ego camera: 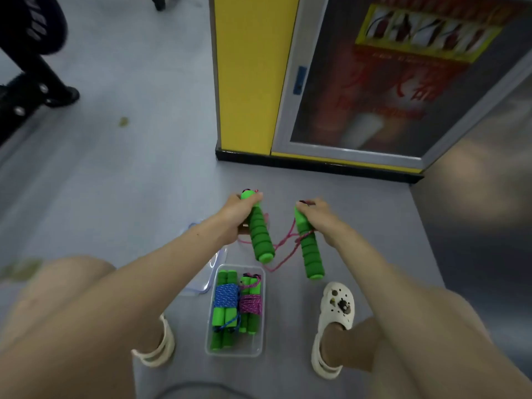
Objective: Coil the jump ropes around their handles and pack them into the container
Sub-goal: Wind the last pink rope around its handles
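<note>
My left hand [240, 216] grips the top of one green foam handle [260, 234], and my right hand [319, 218] grips the top of the other green handle [309, 251]. Both handles hang downward above the floor. A pink rope [283, 249] sags in loose loops between them. Below, a clear plastic container [234, 351] sits on the floor between my feet. Inside it lie a green-handled rope wound with blue cord [226, 296] and one wound with pink cord [251, 303].
A clear lid [211, 269] lies on the floor left of the container. My feet in white clogs [335, 309] flank the container. A yellow pillar [247, 76] and a glass-fronted cabinet [388, 82] stand ahead. Black equipment [31, 61] is at far left.
</note>
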The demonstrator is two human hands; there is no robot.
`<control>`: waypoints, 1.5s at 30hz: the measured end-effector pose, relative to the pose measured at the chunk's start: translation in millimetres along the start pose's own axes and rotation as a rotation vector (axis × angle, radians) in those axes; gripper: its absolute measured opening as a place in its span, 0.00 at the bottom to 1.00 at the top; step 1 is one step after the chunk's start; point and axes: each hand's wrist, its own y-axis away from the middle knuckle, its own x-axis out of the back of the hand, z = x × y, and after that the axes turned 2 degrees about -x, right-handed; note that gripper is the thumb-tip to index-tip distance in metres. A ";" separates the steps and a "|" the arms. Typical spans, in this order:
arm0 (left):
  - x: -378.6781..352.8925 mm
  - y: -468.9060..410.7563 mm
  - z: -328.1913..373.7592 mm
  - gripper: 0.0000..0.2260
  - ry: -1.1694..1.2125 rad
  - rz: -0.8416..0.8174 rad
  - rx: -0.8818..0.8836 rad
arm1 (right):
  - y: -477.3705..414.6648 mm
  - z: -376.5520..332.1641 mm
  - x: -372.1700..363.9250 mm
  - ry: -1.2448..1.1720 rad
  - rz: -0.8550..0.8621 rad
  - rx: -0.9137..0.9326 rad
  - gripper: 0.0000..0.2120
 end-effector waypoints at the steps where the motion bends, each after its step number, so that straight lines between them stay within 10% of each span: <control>1: 2.8 6.5 2.4 0.15 0.003 -0.028 0.016 | 8.2 -5.0 1.9 -0.056 0.003 0.005 0.16; 30: -24.6 -26.0 11.9 0.02 -0.056 -0.132 0.019 | -13.2 -44.6 6.6 -0.387 -0.053 0.198 0.10; 45: -29.3 -28.1 5.9 0.20 -0.227 -0.033 -0.062 | -23.6 -51.4 36.7 -0.664 0.214 0.222 0.13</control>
